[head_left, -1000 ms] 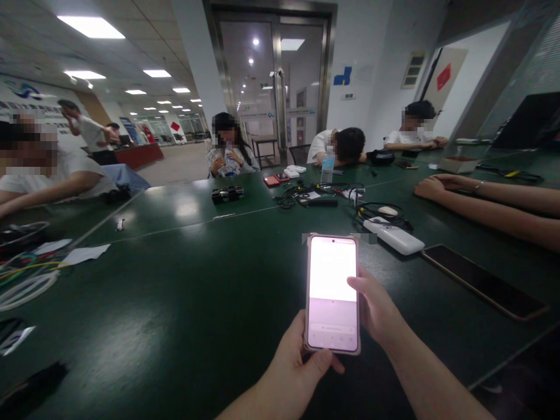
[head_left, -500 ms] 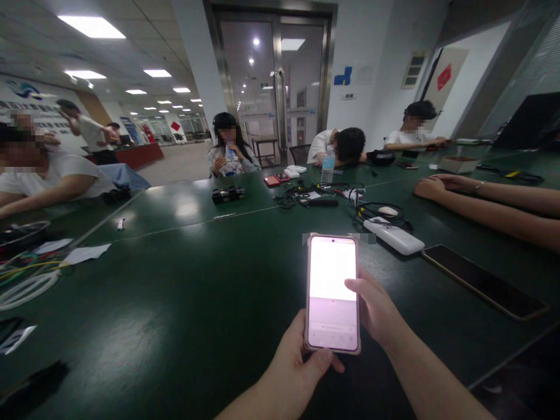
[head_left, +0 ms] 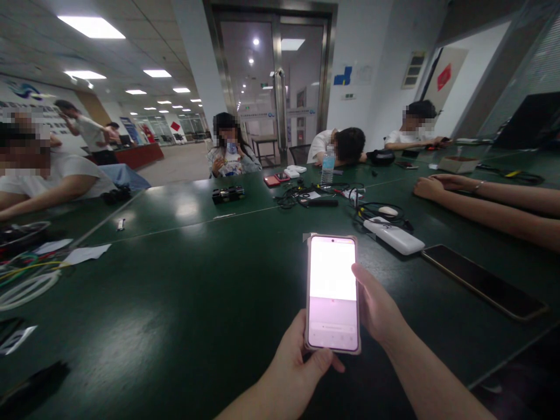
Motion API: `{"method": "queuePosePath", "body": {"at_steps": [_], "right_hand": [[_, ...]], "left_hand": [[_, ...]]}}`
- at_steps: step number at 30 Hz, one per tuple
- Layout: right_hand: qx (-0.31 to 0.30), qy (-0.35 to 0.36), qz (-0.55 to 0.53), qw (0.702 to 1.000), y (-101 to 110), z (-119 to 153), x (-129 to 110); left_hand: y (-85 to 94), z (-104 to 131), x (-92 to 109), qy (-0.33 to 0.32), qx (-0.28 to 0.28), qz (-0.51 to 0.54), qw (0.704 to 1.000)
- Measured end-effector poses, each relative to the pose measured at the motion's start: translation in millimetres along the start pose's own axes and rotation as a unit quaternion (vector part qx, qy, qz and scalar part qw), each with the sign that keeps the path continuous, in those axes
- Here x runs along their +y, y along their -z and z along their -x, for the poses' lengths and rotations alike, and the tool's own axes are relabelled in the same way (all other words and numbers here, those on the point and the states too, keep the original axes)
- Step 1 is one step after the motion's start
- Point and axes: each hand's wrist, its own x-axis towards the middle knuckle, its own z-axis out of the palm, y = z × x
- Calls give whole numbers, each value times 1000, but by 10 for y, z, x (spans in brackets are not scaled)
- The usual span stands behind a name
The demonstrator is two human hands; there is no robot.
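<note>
A smartphone (head_left: 332, 312) in a light-coloured case stands upright in front of me, its screen lit, white in the upper half and pale pink below. My left hand (head_left: 301, 356) grips its lower left side, with the thumb across the bottom edge and fingertips showing beneath. Along the right edge lies my right hand (head_left: 378, 306), its thumb raised at the side of the screen and its other fingers mostly hidden behind the phone. Right of it, a second phone (head_left: 483, 283) with a dark screen rests on the green table (head_left: 175, 291).
A white power bank (head_left: 394, 236) and tangled black cables (head_left: 297, 195) lie beyond the phone. Behind them stands a water bottle (head_left: 328, 166). Another person's forearms (head_left: 503, 204) rest at the right. Cables and papers (head_left: 87, 254) lie at the left. Several people sit around the table.
My right thumb has drawn back from over the screen to its right edge and a little upward. The phone and my left hand have stayed in place. The person opposite has lowered a bottle slightly.
</note>
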Motion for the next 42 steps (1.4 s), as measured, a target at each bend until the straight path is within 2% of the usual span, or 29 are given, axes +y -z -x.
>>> {"method": "queuePosePath", "body": {"at_steps": [5, 10, 15, 20, 25, 30, 36, 42], "right_hand": [[-12, 9, 8, 1000, -2, -3, 0], [20, 24, 36, 999, 47, 0, 16], [-8, 39, 37, 999, 47, 9, 15], [-4, 27, 19, 999, 30, 6, 3], [-41, 32, 30, 998, 51, 18, -6], [-14, 14, 22, 1000, 50, 8, 1], [-57, 25, 44, 997, 81, 36, -6], [-50, 22, 36, 998, 61, 27, -20]], "left_hand": [[11, 8, -53, -8, -5, 1, 1000], [9, 2, -16, -8, -7, -2, 1000], [10, 8, -12, 5, 2, -9, 1000], [15, 10, -27, 3, -1, -10, 1000], [27, 1, -27, 0, 0, -6, 1000], [12, 2, -23, 2, 7, -2, 1000], [-4, -7, 7, -2, 7, 1, 1000], [-12, 9, 48, 11, 6, -10, 1000]]}}
